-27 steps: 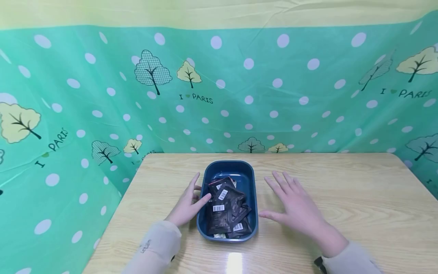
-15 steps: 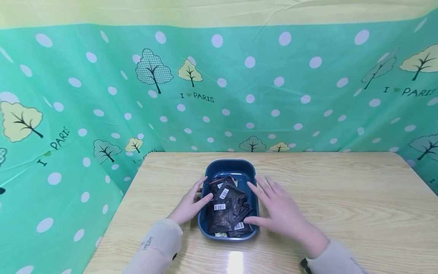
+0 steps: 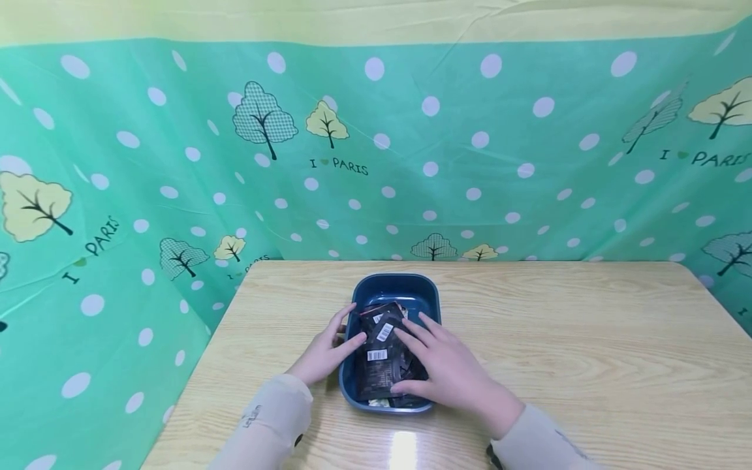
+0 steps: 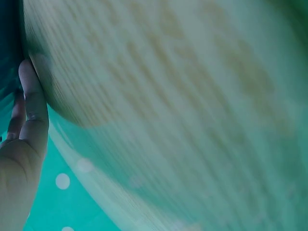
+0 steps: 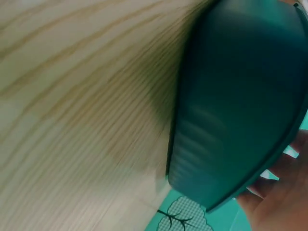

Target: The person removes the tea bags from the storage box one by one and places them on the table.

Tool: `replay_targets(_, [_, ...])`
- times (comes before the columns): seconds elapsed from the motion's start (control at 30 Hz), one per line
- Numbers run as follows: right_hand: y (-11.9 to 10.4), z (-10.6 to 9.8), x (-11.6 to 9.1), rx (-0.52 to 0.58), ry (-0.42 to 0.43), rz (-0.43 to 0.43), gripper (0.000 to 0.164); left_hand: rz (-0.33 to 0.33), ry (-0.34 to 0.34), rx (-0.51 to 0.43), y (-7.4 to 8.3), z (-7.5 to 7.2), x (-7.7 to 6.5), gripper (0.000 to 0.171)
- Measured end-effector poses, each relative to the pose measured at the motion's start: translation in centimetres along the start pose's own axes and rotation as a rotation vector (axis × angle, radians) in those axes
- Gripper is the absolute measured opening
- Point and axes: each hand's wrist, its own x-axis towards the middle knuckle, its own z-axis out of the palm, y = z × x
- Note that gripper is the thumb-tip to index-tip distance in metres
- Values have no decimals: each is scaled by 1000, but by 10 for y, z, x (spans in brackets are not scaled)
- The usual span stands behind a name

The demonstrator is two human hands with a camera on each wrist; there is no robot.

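Observation:
A dark blue rectangular plastic bin [image 3: 395,287] stands on the table, holding several flat black packets [image 3: 377,378] with white barcode labels. At its left side is my left hand [image 3: 320,356], the thumb reaching over the rim and the index fingertip right at the rim. In the left wrist view, straight fingers [image 4: 34,108] lie along the bin's outer wall. My right hand [image 3: 449,369] reaches over the right rim with fingers spread, its fingertips over the packets and hiding some of them. The right wrist view shows the bin's outer side [image 5: 236,110], with the fingers beyond its rim.
The light wood table [image 3: 576,339] extends on both sides of the bin. A green cloth [image 3: 499,150] with white dots and printed trees hangs behind the table and along its left. A bright reflection lies on the wood in front of the bin.
My right hand has moved left, from beside the bin to over the packets. My left hand has come slightly closer to the bin, keeping nearly the same pose. The packets look unmoved.

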Motion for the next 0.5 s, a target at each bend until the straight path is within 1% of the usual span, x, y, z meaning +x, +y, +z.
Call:
replay_targets(0.13, [-6, 3, 7, -8, -13, -23, 88, 3, -6, -4, -1, 0, 1, 67])
replay_targets(0.27, [-11, 9, 13, -55, 5, -58, 86, 6, -13, -14, -2, 0, 1, 68])
replay_targets(0.37, [-14, 15, 15, -97, 4, -56, 84, 10, -20, -21, -4, -1, 2, 69])
replay_targets(0.5, [-16, 23, 18, -159, -14, -30, 84, 15, -28, -29, -7, -1, 3, 70])
